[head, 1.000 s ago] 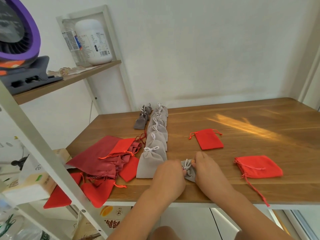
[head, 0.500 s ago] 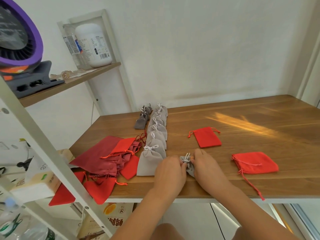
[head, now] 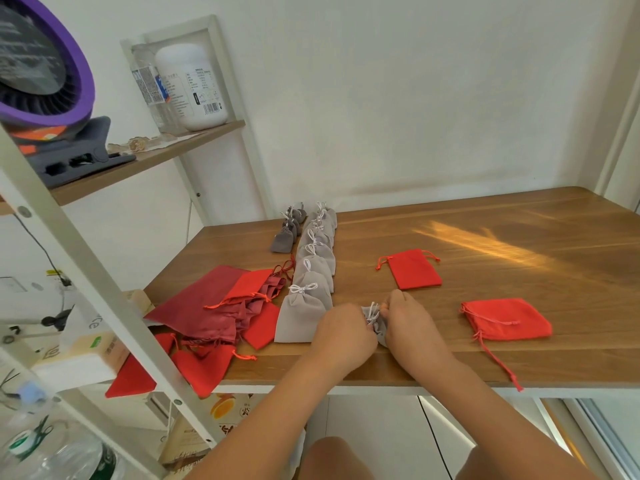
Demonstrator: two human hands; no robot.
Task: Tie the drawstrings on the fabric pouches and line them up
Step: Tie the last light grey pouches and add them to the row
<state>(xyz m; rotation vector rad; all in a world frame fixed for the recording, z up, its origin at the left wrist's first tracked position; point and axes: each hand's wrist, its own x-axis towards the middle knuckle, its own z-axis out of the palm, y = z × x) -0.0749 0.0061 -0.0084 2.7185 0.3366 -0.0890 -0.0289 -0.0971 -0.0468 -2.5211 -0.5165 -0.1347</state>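
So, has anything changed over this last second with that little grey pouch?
Barely. The left hand and right hand keep pinching the small grey pouch by its white drawstrings at the same spot near the table front edge; nothing was taken or released. The row of tied grey pouches and the far red pouch stayed put.

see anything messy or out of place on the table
Yes. The red pouches at the left lie in a loose heap, some hanging over the front edge of the table, unlike the neat grey row. The cord of the right red pouch also dangles over that edge.
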